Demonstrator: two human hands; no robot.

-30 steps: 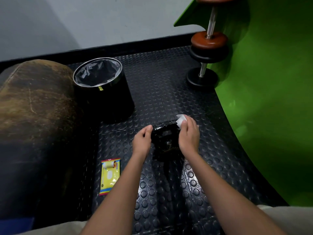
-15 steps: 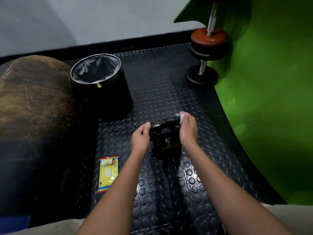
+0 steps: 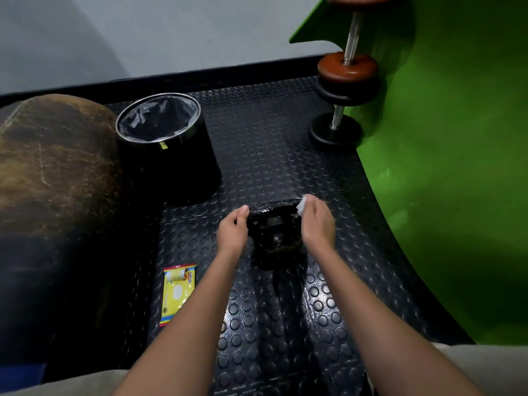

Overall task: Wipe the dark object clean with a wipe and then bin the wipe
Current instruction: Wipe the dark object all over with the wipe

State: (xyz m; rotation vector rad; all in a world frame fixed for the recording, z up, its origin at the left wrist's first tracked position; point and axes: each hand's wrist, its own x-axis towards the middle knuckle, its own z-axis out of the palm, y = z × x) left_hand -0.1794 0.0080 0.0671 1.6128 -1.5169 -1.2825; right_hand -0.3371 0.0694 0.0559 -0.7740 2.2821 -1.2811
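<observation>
The dark object [image 3: 275, 230], one kettlebell-like weight, stands on the studded floor mat [image 3: 285, 155] between the two hands. The left hand [image 3: 233, 232] holds its handle at the left end, fingers curled on it. The right hand [image 3: 317, 224] pinches one white wipe [image 3: 301, 204] and presses it against the right end of the handle. One black bin [image 3: 168, 155] with a liner stands far left, well apart from the object, with open mat between them. One yellow wipe packet [image 3: 177, 292] lies near left. One dumbbell [image 3: 343, 90] leans at the green wall [image 3: 457, 167], which bounds the mat on the right.
</observation>
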